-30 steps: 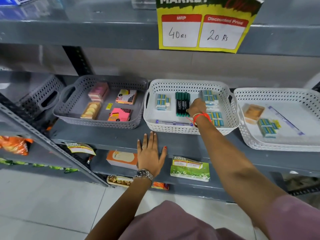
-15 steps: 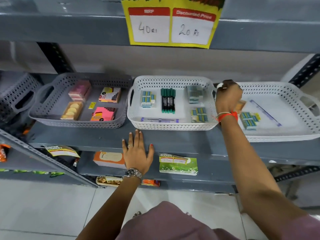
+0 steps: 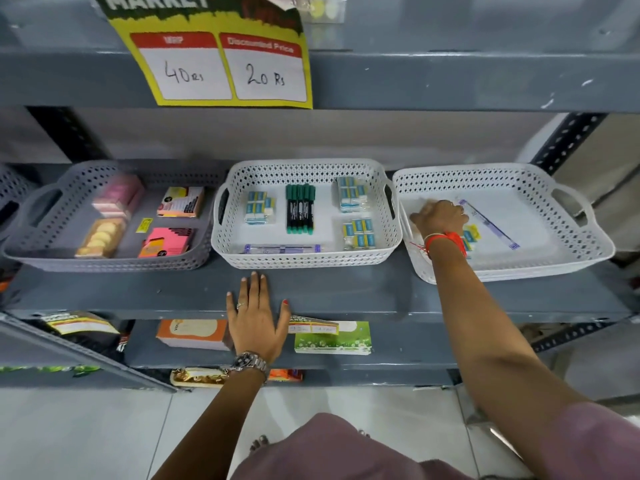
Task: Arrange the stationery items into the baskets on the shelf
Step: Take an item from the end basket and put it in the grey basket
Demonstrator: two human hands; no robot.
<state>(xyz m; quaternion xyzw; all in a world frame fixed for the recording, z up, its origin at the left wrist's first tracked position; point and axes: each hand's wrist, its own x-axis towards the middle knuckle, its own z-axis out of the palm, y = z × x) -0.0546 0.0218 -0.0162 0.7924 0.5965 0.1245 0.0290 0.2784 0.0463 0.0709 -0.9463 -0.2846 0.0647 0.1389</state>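
Three baskets stand side by side on the grey shelf. The grey basket (image 3: 104, 263) on the left holds sticky-note pads (image 3: 166, 241). In the middle white basket (image 3: 304, 261) lie green markers (image 3: 300, 209), blue eraser packs (image 3: 351, 195) and a long pen sleeve (image 3: 282, 248). My right hand (image 3: 440, 218) is down inside the left part of the right white basket (image 3: 519, 169), fingers curled over whatever lies under it. An eraser pack (image 3: 471, 234) and a long blue-striped sleeve (image 3: 491, 223) lie beside it. My left hand (image 3: 256, 320) rests flat on the shelf's front edge, holding nothing.
A yellow price sign (image 3: 214, 67) hangs from the shelf above. The shelf below carries an orange-and-white box (image 3: 190, 334) and a green packet (image 3: 332, 337). Another grey basket (image 3: 10, 188) shows at the far left edge. Tiled floor lies beneath.
My right hand left the middle white basket, crossed over its right rim and dropped into the left part of the right basket. My left hand stayed on the shelf edge.
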